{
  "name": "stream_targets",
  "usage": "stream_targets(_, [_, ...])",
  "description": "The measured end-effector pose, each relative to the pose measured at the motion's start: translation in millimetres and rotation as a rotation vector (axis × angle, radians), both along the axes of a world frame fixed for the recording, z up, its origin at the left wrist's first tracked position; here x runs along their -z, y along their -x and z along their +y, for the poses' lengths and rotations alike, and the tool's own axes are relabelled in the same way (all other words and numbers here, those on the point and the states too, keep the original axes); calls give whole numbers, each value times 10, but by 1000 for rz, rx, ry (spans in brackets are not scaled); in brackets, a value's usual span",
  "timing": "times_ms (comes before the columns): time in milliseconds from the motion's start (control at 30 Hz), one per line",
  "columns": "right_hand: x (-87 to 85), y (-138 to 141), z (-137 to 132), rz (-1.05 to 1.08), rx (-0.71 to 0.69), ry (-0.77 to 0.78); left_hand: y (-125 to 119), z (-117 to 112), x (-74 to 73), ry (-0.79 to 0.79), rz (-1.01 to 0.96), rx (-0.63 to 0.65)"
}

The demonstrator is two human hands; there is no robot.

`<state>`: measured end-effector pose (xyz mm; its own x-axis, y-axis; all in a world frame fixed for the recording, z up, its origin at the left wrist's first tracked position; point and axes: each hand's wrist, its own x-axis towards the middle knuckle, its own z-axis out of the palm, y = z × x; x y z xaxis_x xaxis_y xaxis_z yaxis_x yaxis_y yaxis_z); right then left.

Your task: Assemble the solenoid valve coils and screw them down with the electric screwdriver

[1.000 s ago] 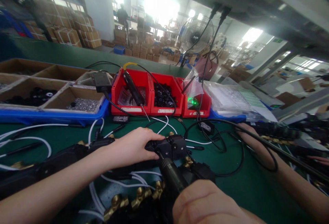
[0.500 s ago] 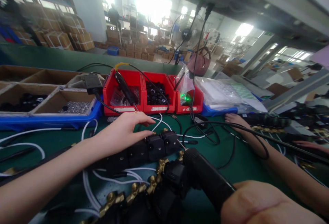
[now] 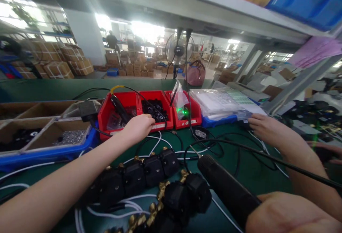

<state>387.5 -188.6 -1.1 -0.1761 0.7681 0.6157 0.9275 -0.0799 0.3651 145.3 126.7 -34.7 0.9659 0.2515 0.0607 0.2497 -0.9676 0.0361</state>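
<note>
My right hand (image 3: 291, 211), at the lower right, is wrapped round a black electric screwdriver (image 3: 227, 186), whose thin bit points up and left over the bench. Reaching across from the left, my left hand (image 3: 140, 126) is at the front edge of the red parts bins (image 3: 125, 97), its fingers bunched; whatever they may hold is hidden. Below it lies a slanted row of black block-shaped units (image 3: 153, 169) with small brass tips. Nearer to me is a second cluster of black units (image 3: 177, 199) with brass fittings (image 3: 162, 190).
Another person's hand (image 3: 263, 126) reaches in from the right beside plastic-wrapped sheets (image 3: 213, 101). A small black dish (image 3: 200, 133) holds tiny metal parts. Blue trays (image 3: 53, 154) stand at left. White and black cables cross the green bench; a shelf (image 3: 213, 8) hangs above.
My left hand has left the row of black units and moved to the bins, its fingers now drawn together. The screwdriver's tip has come away from the row. The co-worker's hand has lifted.
</note>
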Motion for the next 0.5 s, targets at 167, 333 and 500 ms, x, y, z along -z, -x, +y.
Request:
stream_targets(167, [67,112,961,-198,-143,429,3,243,-177,-95,57,-263])
stream_targets(333, [115,224,1919,-175,-186,612,258,753,-193,-89,173,-400])
stream_targets(500, [-100,-4,1501,14,-129,538,458,1016,-155,-55,203,-324])
